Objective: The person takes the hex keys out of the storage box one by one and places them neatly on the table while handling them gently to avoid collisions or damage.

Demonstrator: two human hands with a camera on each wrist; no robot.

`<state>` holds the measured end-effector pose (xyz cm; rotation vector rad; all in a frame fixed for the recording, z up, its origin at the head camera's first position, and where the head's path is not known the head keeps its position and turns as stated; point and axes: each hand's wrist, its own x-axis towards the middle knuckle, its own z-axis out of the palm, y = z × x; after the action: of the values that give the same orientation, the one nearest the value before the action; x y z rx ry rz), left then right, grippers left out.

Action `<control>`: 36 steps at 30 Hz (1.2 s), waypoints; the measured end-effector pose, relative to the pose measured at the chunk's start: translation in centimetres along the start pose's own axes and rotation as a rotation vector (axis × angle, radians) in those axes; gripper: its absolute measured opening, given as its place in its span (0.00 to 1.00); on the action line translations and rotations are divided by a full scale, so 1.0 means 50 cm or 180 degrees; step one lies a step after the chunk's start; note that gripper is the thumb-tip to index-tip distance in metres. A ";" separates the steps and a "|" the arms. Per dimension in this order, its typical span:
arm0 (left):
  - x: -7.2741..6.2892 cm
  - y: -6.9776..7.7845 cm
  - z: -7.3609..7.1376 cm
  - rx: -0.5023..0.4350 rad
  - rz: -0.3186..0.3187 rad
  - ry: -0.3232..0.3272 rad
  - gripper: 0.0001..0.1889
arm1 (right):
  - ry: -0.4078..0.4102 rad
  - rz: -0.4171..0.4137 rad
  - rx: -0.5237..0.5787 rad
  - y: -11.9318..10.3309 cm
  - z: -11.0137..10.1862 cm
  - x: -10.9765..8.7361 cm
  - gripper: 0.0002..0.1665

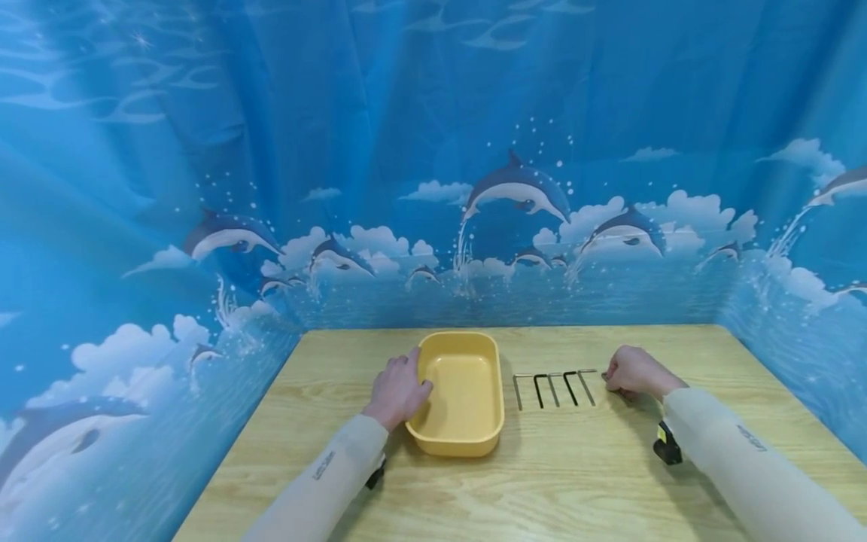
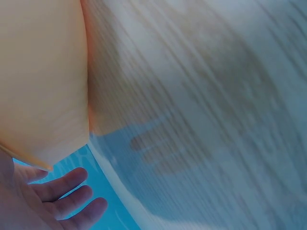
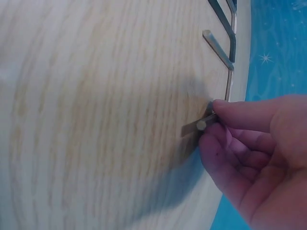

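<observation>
A yellow rectangular bin (image 1: 455,446) stands on the table. My left hand (image 1: 400,388) holds its left rim, the thumb over the inner side; in the left wrist view several fingers (image 2: 72,184) extend outside the pale-looking bin wall (image 2: 43,72). To the right of the bin lies a row of L-shaped hex keys, black ones (image 1: 570,387) alternating with silver ones (image 1: 518,392). Beyond the row's right end, my right hand (image 1: 637,371) pinches a silver hex key (image 3: 201,125) between thumb and fingers, close to the tabletop. Part of that key is hidden by the fingers.
The wooden table (image 1: 542,489) reaches back to a blue curtain (image 1: 406,113) printed with dolphins, which also hangs along both sides. A black device with a yellow patch (image 1: 667,444) is worn under the right wrist.
</observation>
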<state>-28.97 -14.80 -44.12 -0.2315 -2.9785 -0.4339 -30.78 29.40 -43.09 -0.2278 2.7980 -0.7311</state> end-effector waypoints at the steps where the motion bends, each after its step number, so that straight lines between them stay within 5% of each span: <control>1: 0.000 0.000 -0.001 0.0003 -0.0010 -0.0002 0.35 | 0.0019 -0.0001 -0.0005 0.000 0.001 0.001 0.06; 27: 0.002 0.012 0.000 -0.0056 0.0003 -0.0030 0.36 | 0.0328 0.0229 0.0093 0.004 0.019 0.004 0.18; 36: 0.002 0.006 -0.005 -0.0116 -0.0099 -0.0122 0.37 | 0.0460 0.0350 -0.0202 -0.015 0.009 -0.015 0.27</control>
<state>-29.00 -14.58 -43.81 -0.1995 -3.0175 -0.4933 -29.85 28.69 -42.97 -0.0327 2.9453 -0.6587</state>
